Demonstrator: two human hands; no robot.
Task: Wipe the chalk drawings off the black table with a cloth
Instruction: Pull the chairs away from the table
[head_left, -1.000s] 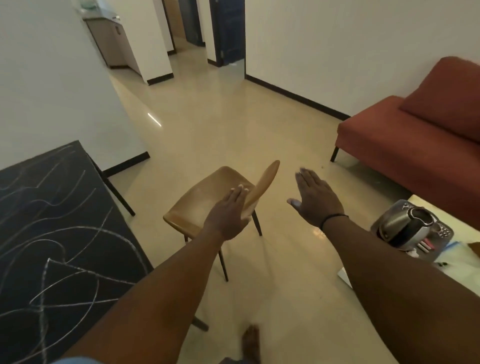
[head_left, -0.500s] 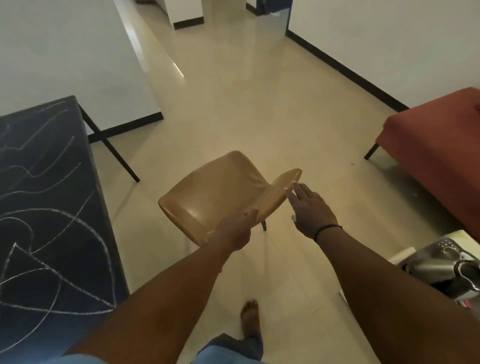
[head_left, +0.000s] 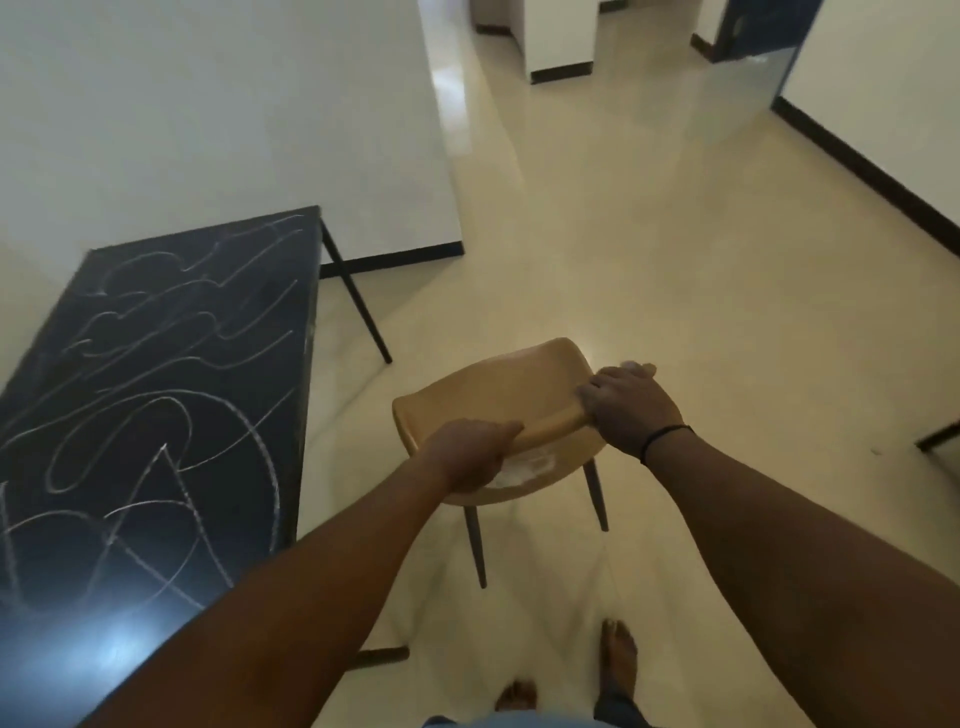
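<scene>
No brand, label or readable writing is seen anywhere; the only marks are looping white chalk drawings (head_left: 171, 415), which spell nothing legible. These lines are spread over most of the black table (head_left: 47, 675), which is placed at the left against a white wall, with thin dark legs and a glare spot near its close end.

A tan chair (head_left: 493, 395) is seen at the centre, just right of the table, its backrest toward the viewer. The left hand (head_left: 470, 457) is curled over the near left part of the backrest's top edge, index finger extended along it. The right hand (head_left: 631, 408) is wrapped round the right end of the same edge, and a thin dark band (head_left: 665, 441) is worn on its wrist. Something white (head_left: 524, 467) is glimpsed just below the left hand against the chair; whether it is a cloth cannot be told. Neither hand touches the table.

A glossy cream tiled floor (head_left: 675, 260) is shown beneath, with dark skirting and a corridor beyond. Two bare feet are seen at the bottom edge.
</scene>
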